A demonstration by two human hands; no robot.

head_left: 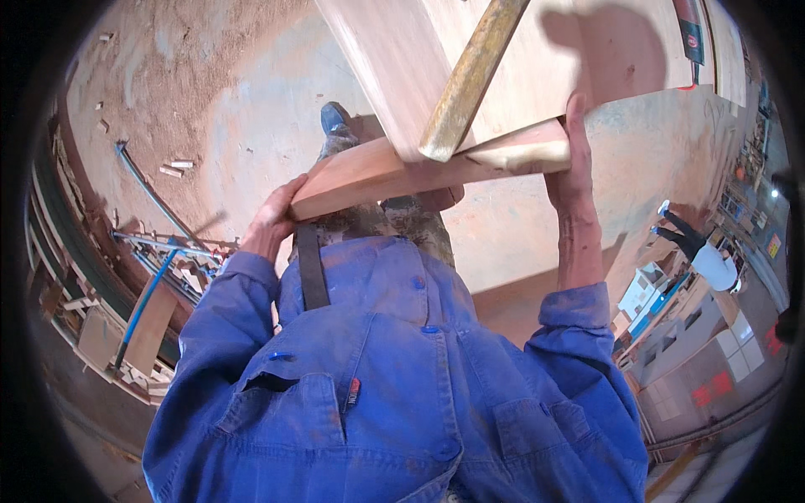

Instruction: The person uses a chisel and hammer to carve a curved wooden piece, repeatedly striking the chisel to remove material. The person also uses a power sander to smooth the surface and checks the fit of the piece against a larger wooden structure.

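A thick, reddish-brown wooden board (360, 178) spans the gap between my hands, against the near edge of a pale wooden panel (524, 80). My left hand (272, 211) grips the board's left end. At its right end my right hand (573, 159) is closed, the thumb pointing up past the panel's edge; its other fingers are mostly hidden. A worn wooden handle (474, 80) lies slanted across the panel, its near end by the board; its far end is out of view. Further right on the panel is a tool with a black and red grip (690, 38).
Sawdust and small wood offcuts (172, 169) lie on the floor at left. Blue clamp bars (147, 306) and stacked timber (101, 335) stand at the lower left. At far right another person (713, 264) in a white top is near benches and machinery.
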